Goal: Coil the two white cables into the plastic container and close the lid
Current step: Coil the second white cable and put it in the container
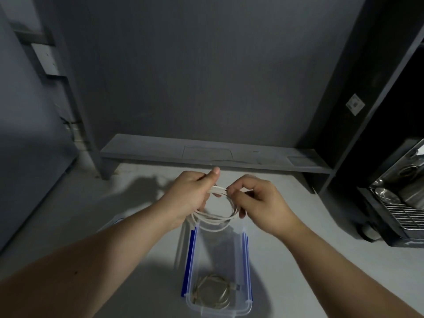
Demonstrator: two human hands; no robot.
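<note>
A clear plastic container [192,260] with blue side clips stands open on the white table, below my hands. One white cable [212,291] lies coiled in its near end. Above the container's far end I hold the second white cable [216,218] wound into a loop. My left hand [191,195] grips the loop's left side with the thumb up. My right hand [257,199] pinches the loop's top right. A loose length of this cable hangs down along the container's left side. A clear lid [112,222] shows partly behind my left forearm.
A grey low shelf [213,154] runs along the wall at the table's back. A black appliance with a metal rack [399,203] stands at the right. A dark shelving upright rises at the far right.
</note>
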